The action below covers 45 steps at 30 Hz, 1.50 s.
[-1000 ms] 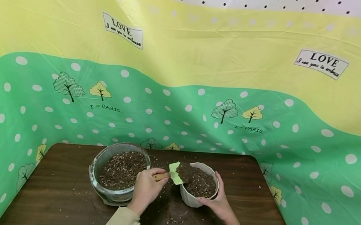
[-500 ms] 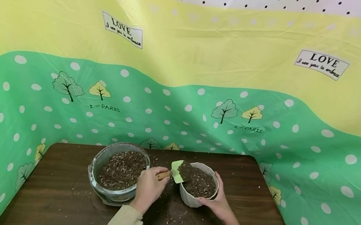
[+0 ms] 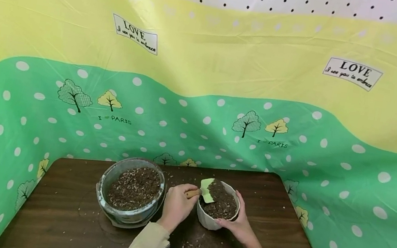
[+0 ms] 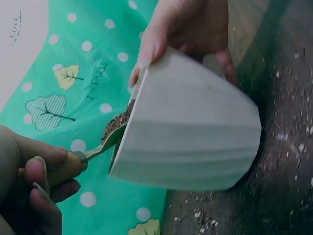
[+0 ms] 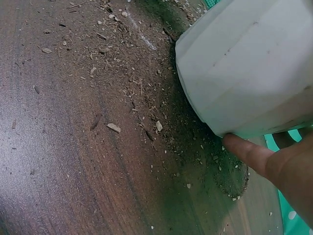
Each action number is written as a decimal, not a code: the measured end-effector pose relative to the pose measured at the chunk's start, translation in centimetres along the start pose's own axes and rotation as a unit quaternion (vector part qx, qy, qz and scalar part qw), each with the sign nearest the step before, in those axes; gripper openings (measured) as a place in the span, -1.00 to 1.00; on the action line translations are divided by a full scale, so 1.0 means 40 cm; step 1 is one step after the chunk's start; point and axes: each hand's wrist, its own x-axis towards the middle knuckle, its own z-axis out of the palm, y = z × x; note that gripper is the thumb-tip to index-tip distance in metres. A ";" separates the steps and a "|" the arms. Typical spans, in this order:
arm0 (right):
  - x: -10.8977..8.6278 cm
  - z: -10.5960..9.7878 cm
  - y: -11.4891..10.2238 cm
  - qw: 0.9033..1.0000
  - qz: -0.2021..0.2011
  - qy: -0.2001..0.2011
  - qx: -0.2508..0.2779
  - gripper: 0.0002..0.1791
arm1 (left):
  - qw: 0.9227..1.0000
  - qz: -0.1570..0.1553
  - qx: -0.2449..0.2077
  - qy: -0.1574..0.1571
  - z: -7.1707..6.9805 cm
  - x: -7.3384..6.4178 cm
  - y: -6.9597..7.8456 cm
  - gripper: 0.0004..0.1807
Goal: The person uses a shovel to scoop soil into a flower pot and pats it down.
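My left hand (image 3: 175,208) grips the wooden handle of a small hand trowel (image 3: 206,191). Its light green blade reaches over the left rim of a white faceted plant pot (image 3: 208,222). Dark soil (image 3: 224,204) nearly fills this pot. In the left wrist view, soil is heaped along the trowel blade (image 4: 103,148), right at the pot's rim. From the right side my right hand (image 3: 240,226) holds the pot, its thumb near the front rim. The right wrist view has a finger of the right hand (image 5: 288,164) against the lower wall of the white pot (image 5: 244,68).
A larger round grey tub (image 3: 124,217) of soil stands left of my left hand. Soil crumbs (image 5: 146,98) are scattered over the dark wooden table (image 3: 64,211), thickest near the white pot. A green and yellow patterned cloth (image 3: 191,118) hangs behind and along both sides.
My left hand has moved right with the trowel, bringing the blade from the pot's left edge to over its soil. The right hand and the pot have stayed nearly in place.
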 end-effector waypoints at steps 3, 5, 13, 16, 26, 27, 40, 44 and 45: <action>0.000 0.004 0.002 1.000 -0.002 -0.002 0.002 0.28 | 1.000 0.003 -0.005 -0.001 0.004 -0.006 0.001 -0.79; 0.001 0.005 0.003 1.000 -0.005 -0.002 0.006 0.29 | 1.000 0.007 0.001 0.002 -0.001 -0.012 -0.003 -0.80; 0.006 -0.006 -0.002 1.000 -0.001 0.001 0.002 0.28 | 0.994 0.084 0.049 0.056 -0.054 -0.032 -0.015 -0.79; 0.009 -0.010 -0.003 1.000 0.004 0.000 -0.006 0.28 | 0.987 0.119 0.069 0.084 -0.063 -0.035 -0.009 -0.76; 0.003 -0.008 0.011 1.000 -0.010 0.001 -0.019 0.27 | 0.986 0.147 0.057 0.057 -0.008 -0.054 0.023 -0.80; 0.003 -0.006 0.012 1.000 -0.010 -0.001 -0.019 0.27 | 0.986 0.147 0.063 0.054 -0.005 -0.057 0.023 -0.81; 0.004 -0.010 0.006 1.000 0.001 -0.009 -0.017 0.28 | 0.980 0.134 0.117 0.086 -0.073 -0.046 0.027 -0.77; 0.005 -0.009 0.005 1.000 0.001 -0.005 -0.013 0.28 | 0.983 0.112 0.095 0.107 -0.128 -0.029 0.013 -0.75; 0.005 -0.009 0.004 1.000 0.001 -0.003 -0.011 0.28 | 0.984 0.106 0.090 0.112 -0.145 -0.024 0.008 -0.75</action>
